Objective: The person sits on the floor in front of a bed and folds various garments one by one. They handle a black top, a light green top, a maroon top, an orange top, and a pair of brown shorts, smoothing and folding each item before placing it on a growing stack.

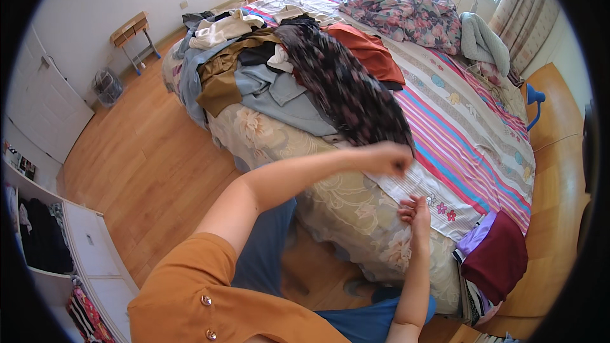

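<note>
My left hand (388, 158), blurred by motion, is closed at the near end of a long dark floral garment (348, 83). That garment stretches back over a clothes pile, its lower part also blurred. My right hand (415, 214) is over the bed's near edge, its fingers loosely curled with nothing seen in them. Beneath the dark cloth are a light blue denim garment (286, 109) and an olive-brown garment (219, 76). A rust-red garment (367, 50) lies just behind it. To my right, a folded maroon cloth (495, 252) tops a stack at the bed's corner.
The bed bears a striped sheet (457, 143) and a bunched floral quilt (405, 14). Along its right side stands a wooden desk (553, 186) with a blue lamp (535, 97). A white cabinet (90, 233) is at left. A waste bin (107, 86) stands by the wall.
</note>
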Demonstrator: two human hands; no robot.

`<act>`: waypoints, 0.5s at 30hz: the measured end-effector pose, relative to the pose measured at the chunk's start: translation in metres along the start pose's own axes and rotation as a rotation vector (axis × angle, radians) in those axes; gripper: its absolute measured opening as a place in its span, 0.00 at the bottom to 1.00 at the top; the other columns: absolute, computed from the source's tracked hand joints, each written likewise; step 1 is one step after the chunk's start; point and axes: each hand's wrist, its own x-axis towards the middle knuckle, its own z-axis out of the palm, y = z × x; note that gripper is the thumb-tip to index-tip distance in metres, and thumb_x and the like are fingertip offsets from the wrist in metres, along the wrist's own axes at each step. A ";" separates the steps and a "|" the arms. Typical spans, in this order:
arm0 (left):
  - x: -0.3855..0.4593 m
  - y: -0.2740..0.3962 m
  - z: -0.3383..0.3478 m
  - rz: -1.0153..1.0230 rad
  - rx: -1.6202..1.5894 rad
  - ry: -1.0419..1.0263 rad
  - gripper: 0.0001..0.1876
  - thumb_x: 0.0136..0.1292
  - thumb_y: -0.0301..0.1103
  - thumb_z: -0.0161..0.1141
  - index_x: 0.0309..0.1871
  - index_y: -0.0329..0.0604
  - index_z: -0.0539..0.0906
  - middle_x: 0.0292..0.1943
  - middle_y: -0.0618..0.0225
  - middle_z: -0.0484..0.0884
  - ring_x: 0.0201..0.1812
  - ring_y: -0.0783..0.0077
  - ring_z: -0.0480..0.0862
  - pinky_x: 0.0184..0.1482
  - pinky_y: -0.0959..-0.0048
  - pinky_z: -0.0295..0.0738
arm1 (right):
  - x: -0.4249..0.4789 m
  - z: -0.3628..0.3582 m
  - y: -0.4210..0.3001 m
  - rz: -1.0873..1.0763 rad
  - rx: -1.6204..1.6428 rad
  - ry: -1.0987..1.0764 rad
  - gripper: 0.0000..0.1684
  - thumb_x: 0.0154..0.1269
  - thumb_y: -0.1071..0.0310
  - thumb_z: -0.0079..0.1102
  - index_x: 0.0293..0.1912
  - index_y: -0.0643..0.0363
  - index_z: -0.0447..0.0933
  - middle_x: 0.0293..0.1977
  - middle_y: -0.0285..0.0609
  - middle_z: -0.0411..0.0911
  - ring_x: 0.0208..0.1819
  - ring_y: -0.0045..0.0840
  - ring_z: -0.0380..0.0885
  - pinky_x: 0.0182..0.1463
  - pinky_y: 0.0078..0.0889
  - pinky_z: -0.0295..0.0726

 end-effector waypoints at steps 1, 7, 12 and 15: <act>0.001 0.032 0.024 0.042 -0.104 -0.232 0.07 0.57 0.26 0.65 0.38 0.37 0.79 0.36 0.59 0.81 0.39 0.64 0.82 0.43 0.68 0.76 | -0.003 -0.003 -0.003 0.022 0.120 0.005 0.39 0.76 0.38 0.36 0.60 0.66 0.68 0.49 0.47 0.79 0.40 0.23 0.80 0.38 0.25 0.77; -0.037 0.065 0.077 0.099 -0.060 -0.758 0.17 0.64 0.33 0.62 0.54 0.40 0.78 0.52 0.58 0.79 0.56 0.56 0.78 0.54 0.62 0.75 | -0.010 -0.005 -0.001 -0.123 -0.110 0.037 0.30 0.77 0.49 0.45 0.62 0.66 0.70 0.59 0.45 0.73 0.61 0.28 0.70 0.66 0.29 0.65; -0.027 0.067 0.048 -0.111 0.193 -0.499 0.13 0.64 0.33 0.60 0.51 0.42 0.79 0.48 0.62 0.81 0.49 0.56 0.82 0.49 0.63 0.78 | -0.027 0.005 -0.007 -0.188 -0.133 0.054 0.26 0.75 0.59 0.53 0.64 0.65 0.66 0.56 0.45 0.74 0.58 0.27 0.72 0.62 0.28 0.70; -0.029 0.052 0.039 -0.194 0.510 -0.366 0.10 0.61 0.32 0.62 0.43 0.41 0.79 0.43 0.60 0.79 0.49 0.55 0.80 0.47 0.61 0.78 | -0.049 0.023 -0.019 -0.451 -0.396 0.175 0.27 0.74 0.58 0.53 0.63 0.66 0.66 0.59 0.49 0.71 0.60 0.30 0.71 0.62 0.30 0.70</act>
